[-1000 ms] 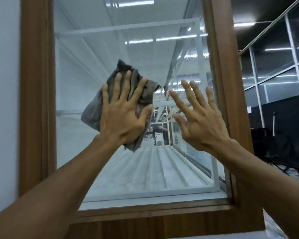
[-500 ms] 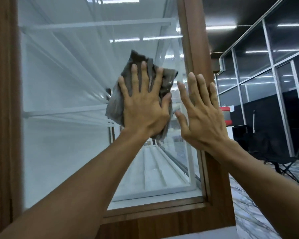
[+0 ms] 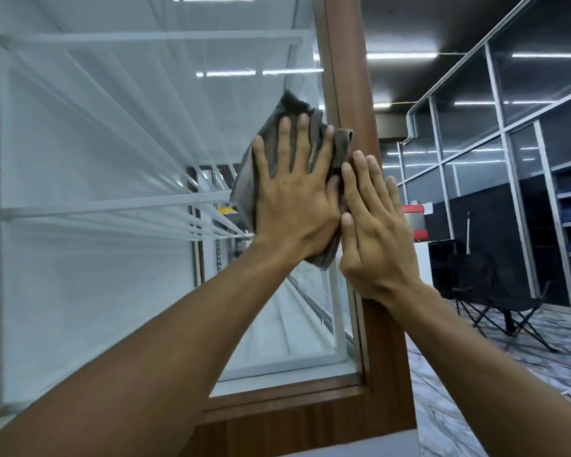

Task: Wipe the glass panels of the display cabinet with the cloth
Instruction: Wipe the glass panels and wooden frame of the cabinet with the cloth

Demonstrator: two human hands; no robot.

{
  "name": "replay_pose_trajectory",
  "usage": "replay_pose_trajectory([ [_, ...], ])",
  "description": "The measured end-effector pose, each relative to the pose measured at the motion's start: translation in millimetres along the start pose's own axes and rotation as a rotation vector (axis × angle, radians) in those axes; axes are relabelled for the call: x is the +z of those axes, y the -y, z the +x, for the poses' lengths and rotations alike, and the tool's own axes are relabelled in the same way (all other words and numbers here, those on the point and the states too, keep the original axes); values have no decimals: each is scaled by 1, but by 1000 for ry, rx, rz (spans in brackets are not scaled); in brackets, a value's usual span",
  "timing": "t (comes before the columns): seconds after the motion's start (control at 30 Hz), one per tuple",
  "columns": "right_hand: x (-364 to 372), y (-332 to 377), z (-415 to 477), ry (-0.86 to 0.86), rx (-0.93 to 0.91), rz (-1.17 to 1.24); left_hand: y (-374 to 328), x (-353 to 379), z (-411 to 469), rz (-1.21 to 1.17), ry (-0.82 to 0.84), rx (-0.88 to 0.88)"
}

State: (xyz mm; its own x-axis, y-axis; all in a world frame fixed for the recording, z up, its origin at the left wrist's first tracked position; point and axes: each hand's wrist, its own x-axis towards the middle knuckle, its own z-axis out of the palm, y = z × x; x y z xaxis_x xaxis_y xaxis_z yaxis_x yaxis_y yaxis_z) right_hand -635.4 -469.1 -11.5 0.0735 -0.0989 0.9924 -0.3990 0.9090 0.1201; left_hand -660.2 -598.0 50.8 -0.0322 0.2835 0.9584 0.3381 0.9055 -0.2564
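Flat-palmed rather than clenched, the left hand's (image 3: 294, 199) grip is spread wide, fingers apart, and the grey cloth (image 3: 279, 140) is pinned under it against the glass panel (image 3: 119, 153) close to the panel's right edge. Just to its right, the right hand (image 3: 376, 232) is laid open and empty, partly on the glass and partly on the wooden frame post (image 3: 350, 67), its thumb touching or nearly touching the left hand.

Since the cloth is only pressed and not gripped, it could be judged likely to slip or bunch if pressure is eased, and its upper corner is already lapped onto the post. Fresh prints may be left on the glass by the bare right palm.

Smears cannot be made out through the reflected ceiling lights. The cabinet's left frame and its top are cut off, and most of the cloth is hidden beneath the hand.
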Motion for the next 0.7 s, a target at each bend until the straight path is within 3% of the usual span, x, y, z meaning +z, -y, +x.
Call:
replay_pose_trajectory([
  [0.2, -1, 0, -3, 40, 27, -19, 8, -5, -37, 1, 28, 145],
  [0.53, -3, 4, -11, 78, 61, -141, 28, -10, -51, -4, 22, 139],
  [0.7, 12, 38, -15, 91, 29, -199, 48, -19, -64, -14, 6, 94],
])
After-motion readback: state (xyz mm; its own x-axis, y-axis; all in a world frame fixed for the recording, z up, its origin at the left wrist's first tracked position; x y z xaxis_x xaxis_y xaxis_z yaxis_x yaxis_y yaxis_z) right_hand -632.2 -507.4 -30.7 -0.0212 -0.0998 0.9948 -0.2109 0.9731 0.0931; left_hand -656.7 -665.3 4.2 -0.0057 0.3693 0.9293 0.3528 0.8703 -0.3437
